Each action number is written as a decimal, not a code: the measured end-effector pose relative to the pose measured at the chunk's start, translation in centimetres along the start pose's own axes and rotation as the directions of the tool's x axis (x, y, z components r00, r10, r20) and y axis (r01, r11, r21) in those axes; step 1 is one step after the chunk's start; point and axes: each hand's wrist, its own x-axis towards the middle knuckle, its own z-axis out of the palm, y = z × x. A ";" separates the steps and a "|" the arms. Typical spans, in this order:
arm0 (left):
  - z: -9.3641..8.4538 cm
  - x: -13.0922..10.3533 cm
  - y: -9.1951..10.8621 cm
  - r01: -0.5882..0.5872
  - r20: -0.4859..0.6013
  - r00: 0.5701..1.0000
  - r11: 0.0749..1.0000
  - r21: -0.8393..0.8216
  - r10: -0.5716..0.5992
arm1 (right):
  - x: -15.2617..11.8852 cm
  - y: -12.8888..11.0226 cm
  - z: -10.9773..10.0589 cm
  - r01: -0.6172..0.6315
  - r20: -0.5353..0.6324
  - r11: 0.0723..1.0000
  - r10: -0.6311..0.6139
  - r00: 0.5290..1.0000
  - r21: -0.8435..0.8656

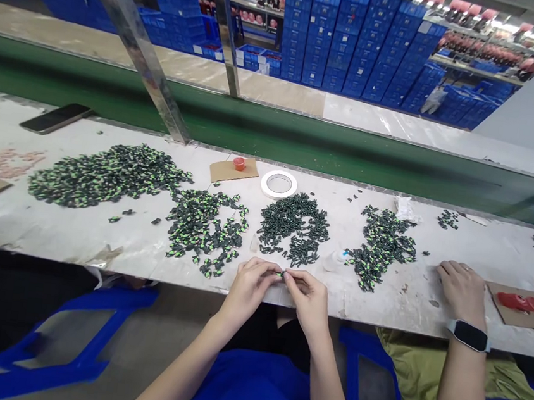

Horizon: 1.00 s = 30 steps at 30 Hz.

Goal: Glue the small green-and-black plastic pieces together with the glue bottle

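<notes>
My left hand [252, 282] and my right hand [308, 293] meet at the front edge of the table, fingertips pinched together. Between them is a tiny dark piece with a bit of green [282, 273], mostly covered by the fingers. Just beyond lies a pile of small, dark, elongated parts [293, 219]. To its left is a pile of black-and-green parts [204, 225], with a larger heap of similar parts [112, 174] farther left. On the right are more black-and-green parts [381, 244], and a small clear bottle with a blue tip [336, 260] lies nearer.
A roll of white tape [279, 185] and a red cup on cardboard [239, 164] sit behind the piles. At right, a co-worker's hand [462, 287] rests beside cardboard bearing red material [518, 303]. A phone [56, 118] lies far left. A metal post [139, 53] rises behind.
</notes>
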 end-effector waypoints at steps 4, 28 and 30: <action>-0.8 0.2 0.7 -0.073 0.018 0.997 0.997 -0.016 0.073 | -0.3 -0.5 -0.4 0.056 0.022 0.996 -0.057 0.998 0.066; -3.1 -1.1 5.0 -0.131 0.029 0.990 0.968 -0.212 0.141 | -1.6 -2.9 -2.3 0.439 -0.005 0.892 -0.442 0.897 -0.107; -3.0 -1.1 5.2 -0.124 0.027 0.991 0.972 -0.201 0.132 | -1.8 -2.9 -2.3 0.444 -0.014 0.886 -0.450 0.893 -0.135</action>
